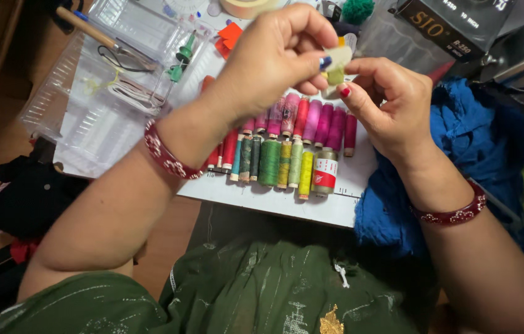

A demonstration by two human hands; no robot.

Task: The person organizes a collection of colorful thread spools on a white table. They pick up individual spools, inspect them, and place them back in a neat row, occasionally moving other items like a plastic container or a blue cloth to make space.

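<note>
My left hand and my right hand meet above a white board. Between their fingertips sits a small pale yellow-green piece, pinched by the left thumb and fingers and touched by the right thumb and forefinger. What it is I cannot tell. Directly below the hands lie two rows of thread spools: pink and red ones behind, green and yellow ones in front. A larger spool with a red and white label ends the front row. Both wrists wear red patterned bangles.
A clear plastic organiser tray with small tools lies at the left. Blue cloth is bunched at the right, black cloth at the lower left. A dark box, a tape roll and a green pompom sit at the top.
</note>
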